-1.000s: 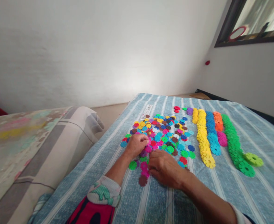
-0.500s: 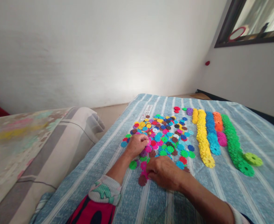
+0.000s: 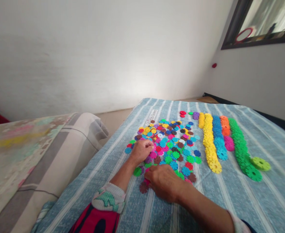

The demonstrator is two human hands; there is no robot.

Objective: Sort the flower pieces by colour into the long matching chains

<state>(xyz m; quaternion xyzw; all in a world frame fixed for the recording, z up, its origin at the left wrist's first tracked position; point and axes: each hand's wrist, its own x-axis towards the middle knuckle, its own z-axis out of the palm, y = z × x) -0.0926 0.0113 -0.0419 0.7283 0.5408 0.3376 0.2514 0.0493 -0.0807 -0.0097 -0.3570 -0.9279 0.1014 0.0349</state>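
Observation:
A loose spread of small coloured plastic flower discs [image 3: 169,139] lies on a blue striped cloth [image 3: 229,200]. My left hand [image 3: 142,150] rests on the left side of the spread with its fingers curled over some discs; what it grips is hidden. My right hand [image 3: 164,181] lies at the near edge of the spread, fingers bent down onto pink discs beside a brown disc [image 3: 143,187]. To the right lie sorted rows: yellow [image 3: 209,142], blue [image 3: 217,136], orange [image 3: 224,125], pink [image 3: 229,143] and green [image 3: 241,149].
A folded grey and patterned blanket [image 3: 47,155] lies left of the cloth. A white wall stands behind, and a dark-framed window [image 3: 261,22] is at the upper right. Bare floor shows beyond the cloth's far edge.
My right hand has slid left and a little nearer along the pile's front edge. The left hand has stayed in place.

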